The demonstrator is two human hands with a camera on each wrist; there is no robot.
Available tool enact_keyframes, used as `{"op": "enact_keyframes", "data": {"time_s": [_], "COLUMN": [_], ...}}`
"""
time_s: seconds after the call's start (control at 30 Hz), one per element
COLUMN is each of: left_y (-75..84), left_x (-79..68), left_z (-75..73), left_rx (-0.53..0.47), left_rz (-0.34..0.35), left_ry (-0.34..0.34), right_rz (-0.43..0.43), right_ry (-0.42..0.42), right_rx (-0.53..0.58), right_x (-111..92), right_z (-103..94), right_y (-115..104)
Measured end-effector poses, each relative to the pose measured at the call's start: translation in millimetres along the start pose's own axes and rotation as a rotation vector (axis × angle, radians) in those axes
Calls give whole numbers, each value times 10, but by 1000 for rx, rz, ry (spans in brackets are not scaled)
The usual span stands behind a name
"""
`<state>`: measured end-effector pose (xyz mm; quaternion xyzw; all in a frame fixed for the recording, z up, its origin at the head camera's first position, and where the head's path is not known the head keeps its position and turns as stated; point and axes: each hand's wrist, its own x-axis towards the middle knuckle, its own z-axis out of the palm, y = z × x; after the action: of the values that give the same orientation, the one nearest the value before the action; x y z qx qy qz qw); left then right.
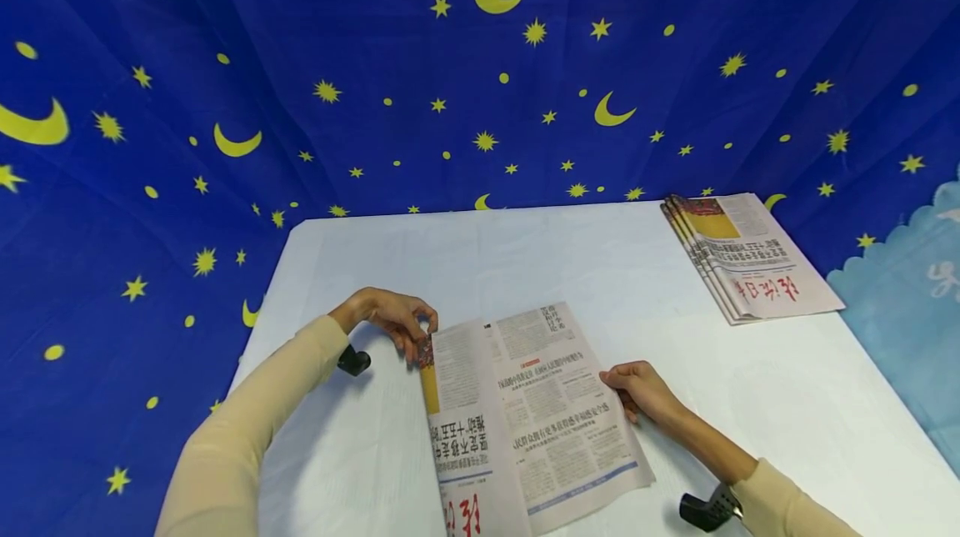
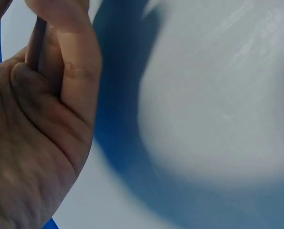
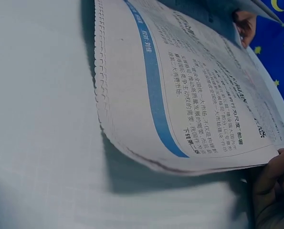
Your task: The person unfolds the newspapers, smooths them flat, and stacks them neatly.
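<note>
A folded newspaper (image 1: 558, 437) lies at the front middle of the white table, its print upside down to me. Its left flap, with red characters and a strip of colour picture, is partly folded over the inner page. My left hand (image 1: 396, 320) pinches the flap's far left corner; in the left wrist view its fingers are bent and the paper is out of sight. On the right edge, my right hand (image 1: 641, 389) grips the paper between thumb and fingers. The right wrist view shows the paper's jagged near edge (image 3: 101, 71) raised a little, casting a shadow.
At the back right of the white table (image 1: 360, 270) lies a neat pile of several folded newspapers (image 1: 765, 262). A blue cloth (image 1: 420, 137) with yellow moons and stars hangs behind and to the left. Light blue cloth (image 1: 907, 303) borders the right side.
</note>
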<state>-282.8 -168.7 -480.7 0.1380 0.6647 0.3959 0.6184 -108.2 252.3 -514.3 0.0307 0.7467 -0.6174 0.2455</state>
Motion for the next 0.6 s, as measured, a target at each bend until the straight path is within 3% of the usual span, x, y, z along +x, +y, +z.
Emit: {"op": "enact_keyframes", "data": {"time_s": [0.23, 0.37, 0.5, 0.6], "left_y": [4, -20, -31, -20], "left_x": [-35, -71, -87, -75], "left_z": [59, 59, 49, 69], "left_rx": [102, 105, 91, 130], "left_rz": [-71, -114, -125, -91], "left_ry": [-80, -130, -179, -164], "right_rz": [1, -14, -27, -33], "right_ry": [33, 28, 35, 62], "right_rx": [-43, -58, -101, -145], "right_x": [-24, -32, -23, -14], "right_z": [-31, -45, -43, -41], "right_y": [-2, -18, -36, -40]}}
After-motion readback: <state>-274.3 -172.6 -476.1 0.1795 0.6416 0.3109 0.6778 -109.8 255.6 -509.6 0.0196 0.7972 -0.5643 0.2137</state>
